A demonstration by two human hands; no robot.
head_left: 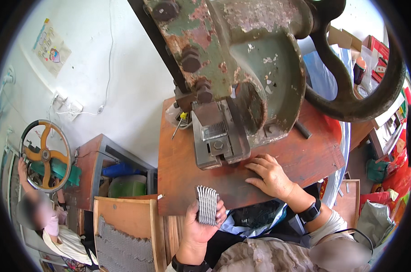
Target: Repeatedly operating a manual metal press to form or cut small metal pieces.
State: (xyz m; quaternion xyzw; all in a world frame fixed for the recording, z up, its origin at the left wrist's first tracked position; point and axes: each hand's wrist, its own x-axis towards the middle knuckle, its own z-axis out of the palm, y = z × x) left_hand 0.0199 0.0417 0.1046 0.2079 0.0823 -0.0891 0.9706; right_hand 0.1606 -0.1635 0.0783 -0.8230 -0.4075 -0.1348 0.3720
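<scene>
A worn green press [278, 68] stood on a brown tabletop [176, 192], just beyond the right hand [271, 177], which was palm down, half open, fingers loosely bent, seemingly holding nothing. Nearer the body, the left hand [200, 231] was palm up, fingers and thumb closed around a ridged grey stack [207, 206] that rose above its palm.

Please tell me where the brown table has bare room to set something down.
The table looks bare at front left, between the press and the left edge, and at right, between the right hand and the right edge. It is crowded farther back: a yellow-handled tool left of the press, a dark rod right of it.
</scene>
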